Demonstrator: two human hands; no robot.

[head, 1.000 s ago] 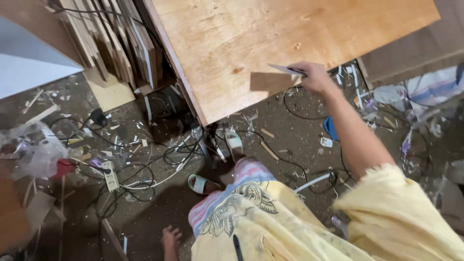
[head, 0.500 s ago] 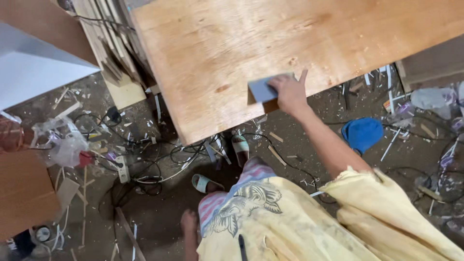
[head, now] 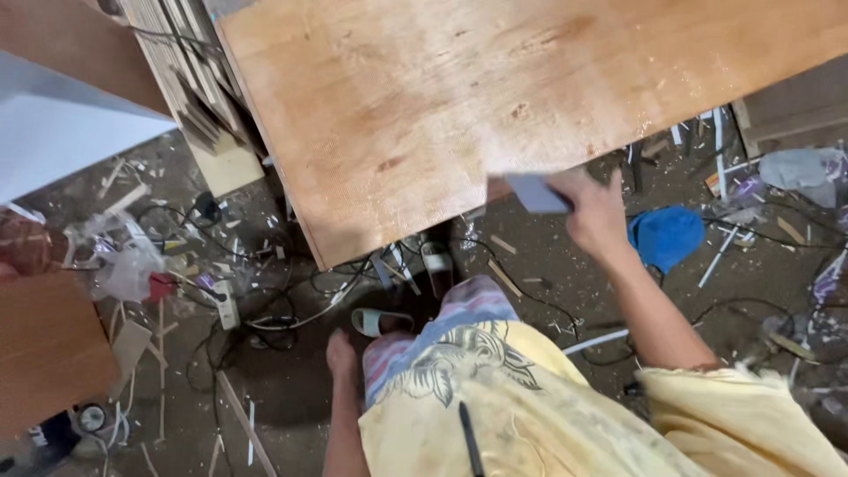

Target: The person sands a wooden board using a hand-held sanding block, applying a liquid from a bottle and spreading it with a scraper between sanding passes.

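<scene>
Right hand [head: 599, 212] grips a flat grey sanding block [head: 537, 193] at the large plywood board's [head: 495, 97] near edge, five o'clock. Left hand [head: 341, 355] hangs loose, empty. Edge wiping appears underway.

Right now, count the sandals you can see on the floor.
2. One sandal lies just under the near edge of the plywood board, partly in shadow. The other sandal sits closer, beside the tangled cables. More could be hidden under the board.
</scene>
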